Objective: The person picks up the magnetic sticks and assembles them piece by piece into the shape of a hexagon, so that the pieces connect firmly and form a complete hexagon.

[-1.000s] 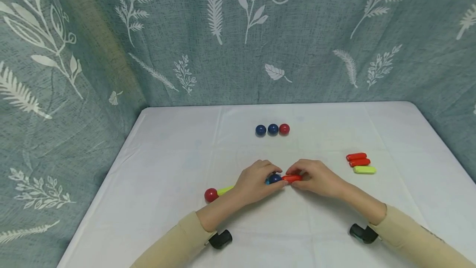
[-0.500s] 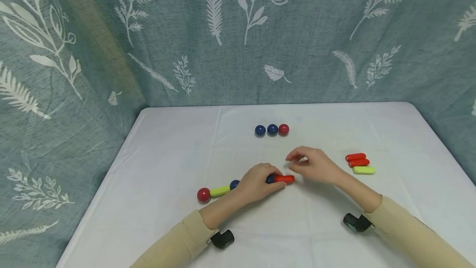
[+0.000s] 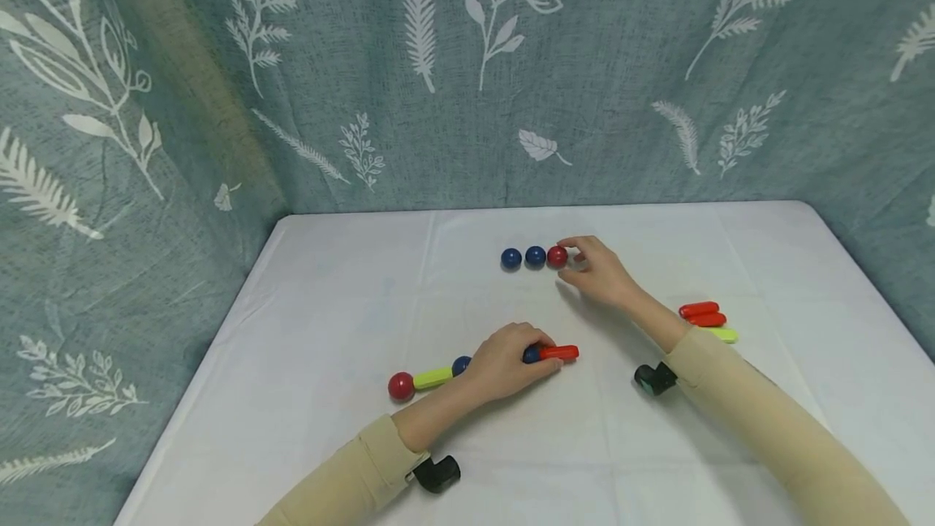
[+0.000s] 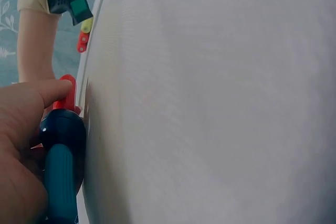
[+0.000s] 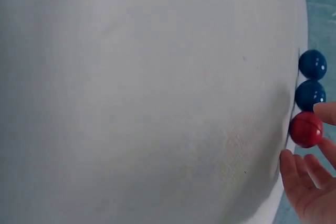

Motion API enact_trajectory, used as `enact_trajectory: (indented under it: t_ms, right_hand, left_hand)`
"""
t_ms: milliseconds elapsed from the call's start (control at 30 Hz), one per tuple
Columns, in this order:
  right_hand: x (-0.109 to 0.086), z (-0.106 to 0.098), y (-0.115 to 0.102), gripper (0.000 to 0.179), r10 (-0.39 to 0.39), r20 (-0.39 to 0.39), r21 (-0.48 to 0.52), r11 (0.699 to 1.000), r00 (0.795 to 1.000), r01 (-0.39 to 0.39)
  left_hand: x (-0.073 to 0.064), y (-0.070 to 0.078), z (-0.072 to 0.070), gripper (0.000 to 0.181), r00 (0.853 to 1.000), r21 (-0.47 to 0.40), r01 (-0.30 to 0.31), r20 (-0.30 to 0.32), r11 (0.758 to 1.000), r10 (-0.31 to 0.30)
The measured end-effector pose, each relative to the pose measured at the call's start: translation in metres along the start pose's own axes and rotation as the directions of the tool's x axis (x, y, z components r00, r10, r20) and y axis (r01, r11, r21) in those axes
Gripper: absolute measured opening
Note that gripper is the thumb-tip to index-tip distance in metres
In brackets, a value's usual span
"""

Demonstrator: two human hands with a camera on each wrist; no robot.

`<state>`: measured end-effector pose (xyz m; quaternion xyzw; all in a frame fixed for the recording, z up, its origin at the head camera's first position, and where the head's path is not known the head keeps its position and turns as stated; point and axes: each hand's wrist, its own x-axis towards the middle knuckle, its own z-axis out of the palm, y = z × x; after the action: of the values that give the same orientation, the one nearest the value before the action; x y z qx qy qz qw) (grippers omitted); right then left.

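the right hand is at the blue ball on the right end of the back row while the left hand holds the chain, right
One slip: the right hand is at a red ball, as the head view shows. The rest is right.

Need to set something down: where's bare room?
Bare: the table left of the red ball ending the ball-and-stick row, and between the sleeves. Crowded: by the right hand, at three balls, and beneath the left hand.

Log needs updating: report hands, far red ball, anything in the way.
Left hand holds rod-and-ball chain. Right hand at far red ball, fingers parted around it. Adjacent blue ball may crowd the grip.
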<state>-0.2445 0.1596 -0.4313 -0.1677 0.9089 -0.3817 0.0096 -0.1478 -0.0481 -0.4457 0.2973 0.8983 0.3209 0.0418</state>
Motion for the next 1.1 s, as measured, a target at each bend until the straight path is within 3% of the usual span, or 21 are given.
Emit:
enact_trajectory:
  t_ms: [267,500,933,1100]
  right_hand:
    - [0.011,0.002,0.003,0.047,-0.008,0.003,-0.014,1.0,1.0,0.008]
    - [0.006,0.001,0.003,0.039,-0.01,0.02,0.0,1.0,1.0,0.01]
    - [-0.036,-0.006,0.002,0.038,-0.017,0.167,0.023,1.0,0.986,0.014]
    - [-0.056,-0.006,0.002,0.037,-0.037,0.206,0.052,0.998,0.978,0.027]
  left_hand:
    - [-0.002,0.0,0.001,0.021,1.0,0.018,0.011,-0.005,1.0,-0.01]
    - [-0.002,0.002,0.001,0.022,1.0,0.021,0.02,-0.001,1.0,-0.02]
    - [-0.005,0.0,-0.005,0.025,0.998,0.009,0.059,0.034,0.998,-0.059]
    - [-0.008,-0.004,-0.007,0.024,0.999,0.018,0.036,0.011,0.999,-0.036]
